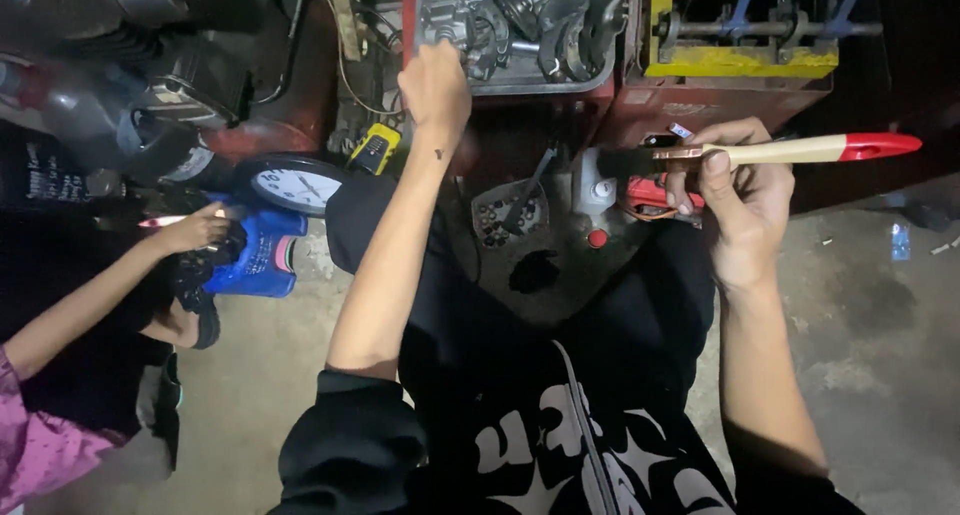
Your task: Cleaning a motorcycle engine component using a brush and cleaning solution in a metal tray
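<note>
Paintbrush (770, 152) position: clamped between thumb and fingers of the right hand (735, 200), wooden handle level, red tip pointing away to the right, dark bristles pointing left toward the machine. Left hand (433, 83) is raised ahead of the body and closed over a metal part at the near edge of the grey tray (540, 80) of engine parts (what exactly it grips cannot be told). Between the two hands the red machine frame (520, 125) drops to a dark, cluttered gap with a small dish of screws (505, 213). Right of the right hand the concrete floor (880, 305) lies open. Left of the left hand, room is tight: a yellow meter (374, 148), a round clock face (292, 185) and a blue container (255, 260) crowd the edge, with another person's hand (195, 227) just beside them.
</note>
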